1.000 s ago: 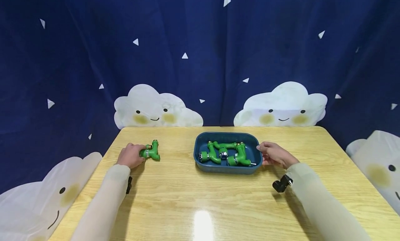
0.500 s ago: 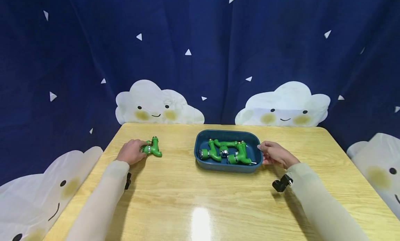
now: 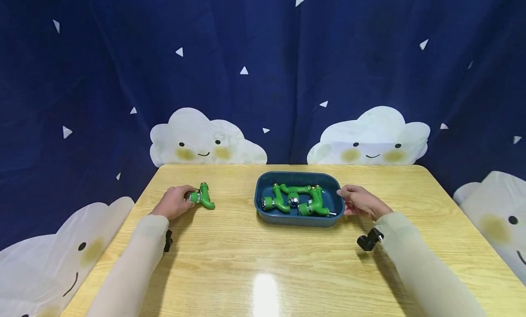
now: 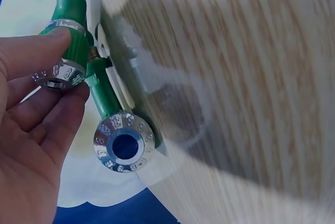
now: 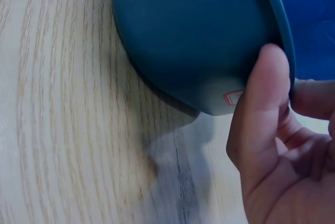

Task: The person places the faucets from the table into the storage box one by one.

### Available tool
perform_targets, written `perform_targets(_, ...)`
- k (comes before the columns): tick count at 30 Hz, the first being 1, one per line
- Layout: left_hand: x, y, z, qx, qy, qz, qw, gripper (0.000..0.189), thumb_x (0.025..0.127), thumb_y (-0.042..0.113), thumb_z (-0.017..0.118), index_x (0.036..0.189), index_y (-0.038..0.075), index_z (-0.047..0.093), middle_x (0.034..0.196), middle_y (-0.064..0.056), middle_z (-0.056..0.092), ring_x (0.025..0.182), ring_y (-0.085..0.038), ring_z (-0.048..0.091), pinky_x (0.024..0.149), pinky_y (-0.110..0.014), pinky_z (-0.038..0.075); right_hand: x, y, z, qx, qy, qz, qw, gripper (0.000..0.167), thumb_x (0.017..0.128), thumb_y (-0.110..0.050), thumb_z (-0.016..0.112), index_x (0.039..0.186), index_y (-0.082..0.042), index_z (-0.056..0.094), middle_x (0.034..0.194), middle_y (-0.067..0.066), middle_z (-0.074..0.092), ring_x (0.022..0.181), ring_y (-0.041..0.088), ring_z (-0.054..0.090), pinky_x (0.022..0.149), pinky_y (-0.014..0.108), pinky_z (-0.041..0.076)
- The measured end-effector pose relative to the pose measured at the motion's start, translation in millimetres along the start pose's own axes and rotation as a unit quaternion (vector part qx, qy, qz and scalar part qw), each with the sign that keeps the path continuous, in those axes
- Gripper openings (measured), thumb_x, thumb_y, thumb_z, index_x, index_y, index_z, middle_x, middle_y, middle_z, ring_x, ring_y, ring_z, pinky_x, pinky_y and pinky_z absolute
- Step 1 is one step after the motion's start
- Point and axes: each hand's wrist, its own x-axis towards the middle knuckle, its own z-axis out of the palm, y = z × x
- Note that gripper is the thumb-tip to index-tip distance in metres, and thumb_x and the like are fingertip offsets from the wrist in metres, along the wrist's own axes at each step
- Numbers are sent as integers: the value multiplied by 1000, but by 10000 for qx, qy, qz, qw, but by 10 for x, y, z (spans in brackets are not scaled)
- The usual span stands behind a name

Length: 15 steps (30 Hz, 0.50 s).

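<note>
At the left of the table my left hand (image 3: 172, 203) pinches a green tap (image 3: 205, 198) by its ribbed handle, between thumb and fingers. In the left wrist view, a second green tap (image 4: 107, 98) with a numbered chrome knob lies just beyond the held one; my hand mostly hides it in the head view. On the other side, my right hand (image 3: 363, 203) grips the right rim of a dark blue plastic basin (image 3: 296, 220), thumb on the near face and fingers behind. Inside the basin lie a left tap (image 3: 279, 202), a middle tap (image 3: 297, 190) and a right tap (image 3: 315, 203).
The light wooden table (image 3: 230, 262) runs back to a navy curtain (image 3: 271, 70) with white triangles and cloud faces. A small red-edged label (image 5: 233, 97) sticks to the basin's outer wall. Black wrist cameras hang below both sleeves.
The tap in my left hand has turned, its spout swinging slightly to the right. My right hand and the basin have stayed in place; the head view has shifted a little.
</note>
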Motion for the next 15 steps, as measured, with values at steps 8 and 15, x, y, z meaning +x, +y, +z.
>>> perform_targets(8, -67, -11, 17, -272, -2, 8, 9996, 42, 87, 8, 71, 127, -1, 64, 111, -20, 70, 94, -28, 66, 83, -45, 54, 13, 0, 26, -26, -53, 1, 10000, 22, 107, -23, 43, 91, -8, 47, 70, -3, 52, 59, 7, 56, 59, 23, 56)
perform_targets(15, -59, 58, -38, -575, 87, -75, 9983, 42, 87, 8, 71, 127, -2, 63, 113, -20, 69, 98, -29, 65, 85, -44, 54, 23, -13, 16, -73, -42, -36, 10000, 21, 107, -22, 41, 94, -7, 47, 71, -3, 54, 61, 8, 57, 60, 23, 57)
